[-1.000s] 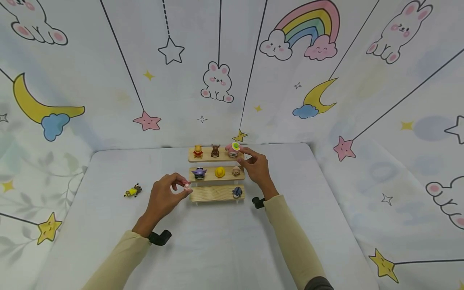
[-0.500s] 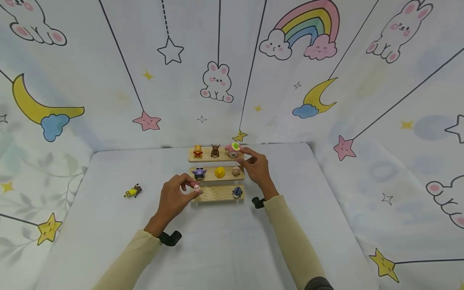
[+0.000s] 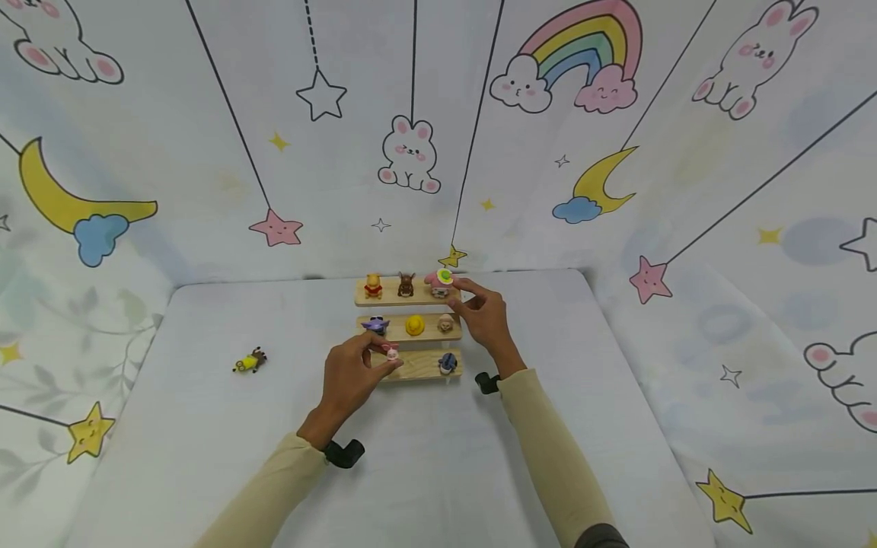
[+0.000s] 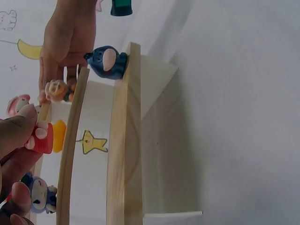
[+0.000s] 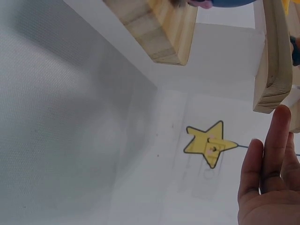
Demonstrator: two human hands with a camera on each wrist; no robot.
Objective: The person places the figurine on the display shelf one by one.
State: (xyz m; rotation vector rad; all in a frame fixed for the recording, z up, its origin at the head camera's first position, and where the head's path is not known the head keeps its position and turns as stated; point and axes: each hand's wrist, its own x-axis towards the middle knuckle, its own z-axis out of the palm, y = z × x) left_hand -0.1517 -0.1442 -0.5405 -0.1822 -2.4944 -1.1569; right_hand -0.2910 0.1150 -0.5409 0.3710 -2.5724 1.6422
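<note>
My left hand [image 3: 351, 374] pinches a small pink and red figurine [image 3: 391, 352] between thumb and fingers, above the left part of the lowest wooden shelf [image 3: 418, 367]. In the left wrist view its red body [image 4: 44, 138] shows past the thumb. My right hand [image 3: 485, 316] is at the right end of the upper shelves, fingers fairly straight, beside a pink figurine [image 3: 438, 283] with a green and yellow disc; whether they touch it or only the shelf is unclear. A dark blue figurine [image 3: 448, 363] sits at the lowest shelf's right end.
The top shelf also holds a yellow bear figurine [image 3: 373, 286] and a brown figurine [image 3: 406, 285]. A purple figurine [image 3: 375, 325], a yellow one [image 3: 415, 325] and a beige one [image 3: 445, 323] occupy the middle shelf. A yellow and brown figurine [image 3: 250, 361] lies on the white table.
My left hand has moved right with the pink and red figurine, from the lowest shelf's left end to over its left part. My right hand has stayed in place.
</note>
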